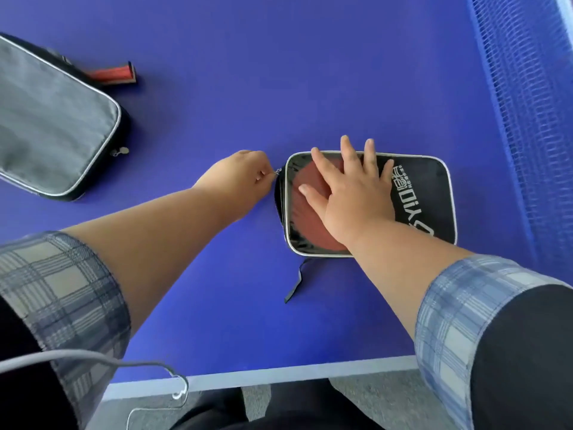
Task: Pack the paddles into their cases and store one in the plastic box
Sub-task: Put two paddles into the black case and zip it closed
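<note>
A black paddle case [424, 193] with silver piping and white lettering lies on the blue table right of centre. A red paddle face [305, 209] shows through its clear panel. My right hand [350, 193] presses flat on the case, fingers spread. My left hand [242, 175] pinches the zipper pull [278, 172] at the case's upper left corner. A grey case [52, 125] lies at the far left, with a red and black paddle handle [119, 73] sticking out from behind it. The plastic box is out of view.
The blue net [527, 103] runs along the right side. The table's white near edge [248, 375] is just in front of my body. A black strap [296, 282] trails from the black case toward me. A grey cable [93, 356] hangs at the lower left.
</note>
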